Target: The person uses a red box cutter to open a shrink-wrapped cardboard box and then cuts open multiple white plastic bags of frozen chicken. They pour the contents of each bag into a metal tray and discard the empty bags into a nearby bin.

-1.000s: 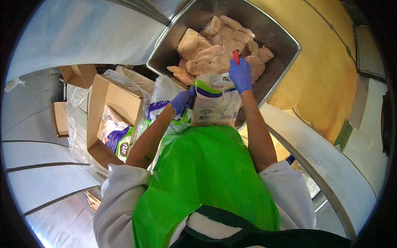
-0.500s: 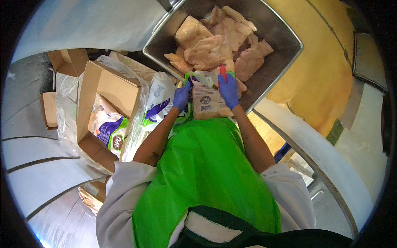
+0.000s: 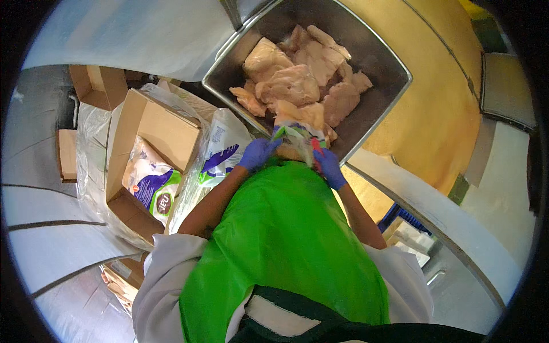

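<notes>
Both gloved hands are gripping a printed plastic bag (image 3: 294, 137) at the steel tub's (image 3: 394, 68) near rim: left hand (image 3: 257, 153) and right hand (image 3: 329, 166) flanking it, equally near.

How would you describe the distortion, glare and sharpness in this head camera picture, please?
Head view: fisheye bends the grey steel tub edges and conveyor rails toward a black rim; pale glare washes the upper-left surface; the raw pale chicken pieces are fairly sharp; the blue-gloved left hand and right hand look slightly soft.
</notes>
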`<move>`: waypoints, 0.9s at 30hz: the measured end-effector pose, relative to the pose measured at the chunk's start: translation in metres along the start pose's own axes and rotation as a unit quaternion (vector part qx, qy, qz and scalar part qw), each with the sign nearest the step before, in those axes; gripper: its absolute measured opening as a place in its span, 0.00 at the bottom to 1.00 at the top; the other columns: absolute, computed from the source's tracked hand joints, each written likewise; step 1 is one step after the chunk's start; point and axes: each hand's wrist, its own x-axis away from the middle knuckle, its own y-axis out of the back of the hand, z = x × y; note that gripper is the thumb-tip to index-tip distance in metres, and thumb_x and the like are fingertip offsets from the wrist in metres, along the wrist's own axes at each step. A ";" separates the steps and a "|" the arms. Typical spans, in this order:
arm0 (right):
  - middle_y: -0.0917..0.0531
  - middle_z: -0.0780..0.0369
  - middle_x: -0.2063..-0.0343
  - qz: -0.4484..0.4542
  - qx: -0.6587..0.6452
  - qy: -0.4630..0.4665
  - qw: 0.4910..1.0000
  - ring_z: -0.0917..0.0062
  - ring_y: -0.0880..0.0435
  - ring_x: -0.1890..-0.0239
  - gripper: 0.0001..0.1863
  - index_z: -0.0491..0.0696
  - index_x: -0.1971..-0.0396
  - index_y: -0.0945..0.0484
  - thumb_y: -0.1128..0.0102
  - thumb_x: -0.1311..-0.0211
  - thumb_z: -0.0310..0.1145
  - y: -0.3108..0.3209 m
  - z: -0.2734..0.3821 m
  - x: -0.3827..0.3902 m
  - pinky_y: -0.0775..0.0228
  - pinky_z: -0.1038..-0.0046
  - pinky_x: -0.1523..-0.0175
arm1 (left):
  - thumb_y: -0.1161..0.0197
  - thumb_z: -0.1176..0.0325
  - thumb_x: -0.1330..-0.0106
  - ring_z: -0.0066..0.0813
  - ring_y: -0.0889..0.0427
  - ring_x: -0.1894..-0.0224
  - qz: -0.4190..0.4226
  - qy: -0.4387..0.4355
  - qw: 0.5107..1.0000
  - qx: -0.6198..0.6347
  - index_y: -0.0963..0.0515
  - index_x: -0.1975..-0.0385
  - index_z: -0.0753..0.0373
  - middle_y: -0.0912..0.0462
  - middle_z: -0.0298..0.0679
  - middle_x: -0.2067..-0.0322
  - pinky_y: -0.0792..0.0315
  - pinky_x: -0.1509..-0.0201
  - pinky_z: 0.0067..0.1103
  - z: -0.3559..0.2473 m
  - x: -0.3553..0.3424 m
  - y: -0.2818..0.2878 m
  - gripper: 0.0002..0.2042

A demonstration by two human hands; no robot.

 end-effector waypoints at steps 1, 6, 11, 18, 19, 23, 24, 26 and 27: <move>0.23 0.67 0.76 -0.033 -0.123 -0.025 0.992 0.83 0.26 0.75 0.14 0.49 0.69 0.22 0.46 0.36 0.45 0.003 0.011 0.008 0.34 0.77 0.69 | 0.57 0.41 0.33 0.58 0.21 0.70 0.033 -0.037 0.998 -0.045 0.21 0.74 0.68 0.22 0.59 0.77 0.30 0.64 0.44 -0.001 0.005 0.002 0.32; 0.28 0.70 0.85 -0.143 -0.372 -0.010 0.917 0.85 0.30 0.84 0.13 0.54 0.79 0.26 0.41 0.38 0.44 0.053 0.104 0.085 0.39 0.80 0.77 | 0.56 0.42 0.32 0.57 0.21 0.71 -0.009 -0.142 0.987 -0.070 0.20 0.71 0.67 0.23 0.58 0.79 0.29 0.65 0.43 -0.036 0.010 0.016 0.30; 0.32 0.72 0.79 -0.259 -0.395 0.147 0.869 0.89 0.34 0.81 0.08 0.52 0.69 0.29 0.48 0.34 0.39 0.067 0.226 0.166 0.43 0.84 0.77 | 0.55 0.44 0.31 0.50 0.21 0.77 -0.012 -0.155 0.986 0.066 0.19 0.72 0.67 0.24 0.56 0.82 0.29 0.69 0.39 -0.136 0.019 0.064 0.29; 0.27 0.65 0.72 -0.494 -0.069 0.312 0.809 0.83 0.29 0.75 0.13 0.47 0.59 0.29 0.49 0.34 0.41 0.091 0.274 0.193 0.36 0.83 0.74 | 0.48 0.46 0.32 0.22 0.31 0.82 0.000 -0.090 0.980 0.178 0.17 0.68 0.66 0.25 0.47 0.86 0.30 0.71 0.27 -0.200 -0.003 0.123 0.25; 0.27 0.64 0.72 -0.520 -0.074 0.333 0.783 0.82 0.29 0.75 0.14 0.47 0.58 0.29 0.49 0.34 0.41 0.092 0.286 0.200 0.36 0.83 0.74 | 0.47 0.46 0.32 0.20 0.33 0.82 0.003 -0.106 0.979 0.174 0.17 0.68 0.65 0.26 0.46 0.87 0.30 0.72 0.26 -0.221 -0.003 0.136 0.25; 0.21 0.60 0.68 -0.201 -0.328 0.472 0.793 0.77 0.24 0.75 0.21 0.46 0.47 0.29 0.44 0.39 0.38 0.158 0.280 0.227 0.34 0.83 0.75 | 0.45 0.51 0.32 0.17 0.26 0.76 -0.075 -0.263 0.934 0.232 0.17 0.67 0.66 0.21 0.35 0.82 0.31 0.70 0.19 -0.261 0.028 0.167 0.21; 0.20 0.59 0.66 -0.307 -0.230 0.490 0.783 0.77 0.23 0.73 0.24 0.45 0.45 0.30 0.42 0.42 0.33 0.156 0.284 0.218 0.32 0.83 0.75 | 0.44 0.52 0.33 0.17 0.27 0.76 -0.101 -0.275 0.923 0.249 0.17 0.67 0.66 0.22 0.33 0.81 0.31 0.70 0.18 -0.262 0.018 0.172 0.20; 0.19 0.58 0.64 -0.492 -0.026 0.474 0.730 0.78 0.21 0.70 0.30 0.44 0.43 0.31 0.40 0.50 0.22 0.144 0.300 0.203 0.29 0.81 0.72 | 0.41 0.56 0.34 0.15 0.29 0.76 -0.155 -0.235 0.924 0.260 0.17 0.68 0.66 0.24 0.30 0.81 0.32 0.71 0.17 -0.271 0.011 0.192 0.17; 0.19 0.57 0.63 -0.571 0.084 0.446 0.684 0.78 0.21 0.69 0.32 0.43 0.42 0.31 0.40 0.54 0.18 0.135 0.310 0.199 0.27 0.80 0.70 | 0.40 0.58 0.34 0.14 0.30 0.76 -0.180 -0.182 0.933 0.252 0.18 0.70 0.66 0.25 0.30 0.81 0.34 0.72 0.17 -0.278 0.015 0.213 0.15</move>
